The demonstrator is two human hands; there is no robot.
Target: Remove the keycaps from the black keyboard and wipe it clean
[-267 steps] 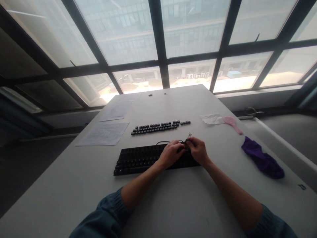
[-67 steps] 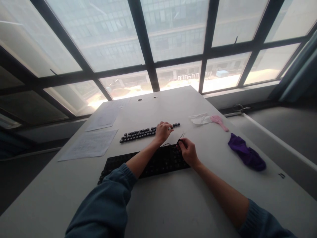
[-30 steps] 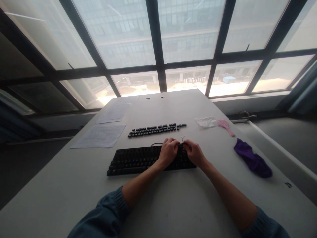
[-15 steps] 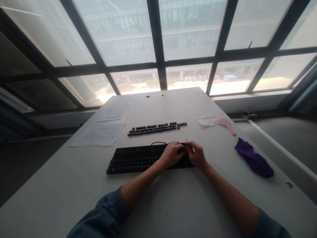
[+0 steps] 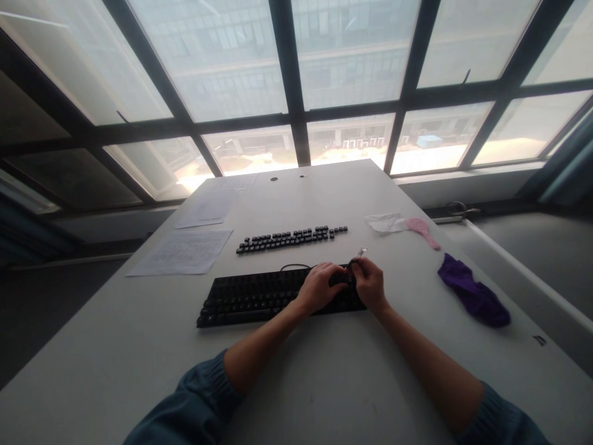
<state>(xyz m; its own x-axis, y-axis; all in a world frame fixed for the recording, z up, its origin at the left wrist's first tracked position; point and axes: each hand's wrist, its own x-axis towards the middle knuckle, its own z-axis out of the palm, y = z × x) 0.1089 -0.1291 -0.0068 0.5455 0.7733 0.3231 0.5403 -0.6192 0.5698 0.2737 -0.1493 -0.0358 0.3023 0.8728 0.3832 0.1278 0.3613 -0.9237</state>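
A black keyboard lies across the near part of the white table, keys facing up. My left hand rests over its right part, fingers curved at the back edge and thumb on the keys, gripping it. Just to the right, my right hand is closed in a pinch on a small keycap puller, whose thin wire ends stick up past the fingers. The puller's dark handle is mostly hidden. Behind the keyboard, loose black keycaps are laid out in rows.
Printed sheets lie on the left of the table. On the right are a white tissue, a pink hairbrush-shaped thing and a purple cloth. A cable loops behind the keyboard. Large windows stand beyond.
My right hand has lifted slightly and turned, so the wire ends now point up and to the right, farther from the keyboard. My left hand has stayed nearly in place.
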